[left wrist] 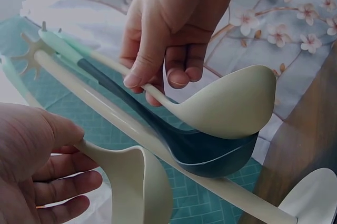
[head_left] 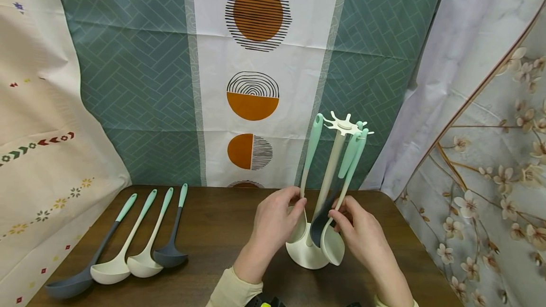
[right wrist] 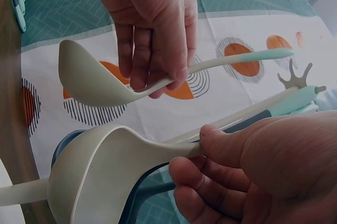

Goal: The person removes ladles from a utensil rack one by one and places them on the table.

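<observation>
A cream utensil stand (head_left: 330, 174) with a pronged top and round base stands right of centre on the table. My left hand (head_left: 275, 219) pinches the lower handle of a cream ladle (head_left: 313, 142) with a mint grip, whose top is at the stand's left prongs. On the right side, my right hand (head_left: 359, 226) pinches the handle of another cream ladle (head_left: 333, 246), just above its bowl. A dark ladle (left wrist: 216, 155) hangs between them by the pole, partly behind the right-hand ladle. The left wrist view shows thumb and fingers of the right hand on its handle.
Several mint-handled ladles lie side by side at the table's left: a dark ladle (head_left: 70, 286), a cream ladle (head_left: 110, 271), another cream ladle (head_left: 144, 265) and another dark ladle (head_left: 170, 256). A patterned cloth (head_left: 141, 84) hangs behind the brown table (head_left: 222, 231).
</observation>
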{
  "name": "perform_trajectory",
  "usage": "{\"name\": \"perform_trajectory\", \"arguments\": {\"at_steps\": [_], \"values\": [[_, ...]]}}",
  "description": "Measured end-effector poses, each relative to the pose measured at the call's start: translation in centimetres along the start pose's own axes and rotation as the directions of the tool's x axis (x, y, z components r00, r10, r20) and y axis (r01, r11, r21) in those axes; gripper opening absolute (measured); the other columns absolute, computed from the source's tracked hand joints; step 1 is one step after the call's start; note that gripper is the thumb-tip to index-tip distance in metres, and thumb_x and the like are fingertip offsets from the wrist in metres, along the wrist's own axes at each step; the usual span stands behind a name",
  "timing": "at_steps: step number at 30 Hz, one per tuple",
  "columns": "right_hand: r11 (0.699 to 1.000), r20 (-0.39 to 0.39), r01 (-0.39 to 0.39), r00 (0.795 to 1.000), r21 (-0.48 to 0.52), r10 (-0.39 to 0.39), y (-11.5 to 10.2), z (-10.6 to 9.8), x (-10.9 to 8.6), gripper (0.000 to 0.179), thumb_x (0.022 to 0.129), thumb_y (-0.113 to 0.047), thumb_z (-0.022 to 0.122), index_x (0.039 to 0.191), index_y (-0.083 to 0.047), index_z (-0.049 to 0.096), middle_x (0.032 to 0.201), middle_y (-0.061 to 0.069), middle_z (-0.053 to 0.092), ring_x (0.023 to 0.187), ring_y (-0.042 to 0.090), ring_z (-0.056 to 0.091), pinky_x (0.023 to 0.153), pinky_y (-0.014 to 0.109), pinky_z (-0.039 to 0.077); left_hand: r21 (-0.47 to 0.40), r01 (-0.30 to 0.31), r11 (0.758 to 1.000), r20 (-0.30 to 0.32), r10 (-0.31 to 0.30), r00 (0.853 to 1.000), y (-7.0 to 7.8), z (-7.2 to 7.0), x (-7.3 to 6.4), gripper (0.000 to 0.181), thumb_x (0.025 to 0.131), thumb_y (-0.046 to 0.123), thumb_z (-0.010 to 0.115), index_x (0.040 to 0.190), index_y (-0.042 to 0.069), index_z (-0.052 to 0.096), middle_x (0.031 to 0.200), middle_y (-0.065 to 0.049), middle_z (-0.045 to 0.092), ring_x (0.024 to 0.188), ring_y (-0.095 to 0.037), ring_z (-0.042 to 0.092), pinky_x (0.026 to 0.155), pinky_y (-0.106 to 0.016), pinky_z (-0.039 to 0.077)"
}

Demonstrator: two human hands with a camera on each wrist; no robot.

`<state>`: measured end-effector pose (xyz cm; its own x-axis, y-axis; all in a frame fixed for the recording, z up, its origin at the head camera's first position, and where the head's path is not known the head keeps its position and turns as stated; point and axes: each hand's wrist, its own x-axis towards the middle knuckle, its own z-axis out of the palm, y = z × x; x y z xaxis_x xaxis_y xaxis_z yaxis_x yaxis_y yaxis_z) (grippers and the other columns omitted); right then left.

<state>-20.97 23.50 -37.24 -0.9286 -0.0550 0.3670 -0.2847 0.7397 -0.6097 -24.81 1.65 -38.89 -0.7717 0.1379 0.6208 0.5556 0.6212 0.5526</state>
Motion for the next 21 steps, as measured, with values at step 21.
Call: {"name": "perform_trajectory", "arguments": {"at_steps": [21], "values": [[1.0, 0.004, -0.01, 1.0, -0.002, 0.01, -0.04, -0.03, 0.04, 0.009, 0.108, -0.025, 0.074, 0.111, -0.021, 0.066, 0.081, -0.01, 0.069, 0.075, 0.005, 0.067, 0.075, 0.038, 0.05, -0.031, 0.008, 0.999, -0.03, -0.009, 1.0, 0.23, -0.67, -0.11, 0.007, 0.102, 0.024, 0.084, 0.103, 0.019, 0.078, 0.092, 0.008, 0.074, 0.08, -0.012, 0.063, 0.071, -0.032, 0.054]]}}
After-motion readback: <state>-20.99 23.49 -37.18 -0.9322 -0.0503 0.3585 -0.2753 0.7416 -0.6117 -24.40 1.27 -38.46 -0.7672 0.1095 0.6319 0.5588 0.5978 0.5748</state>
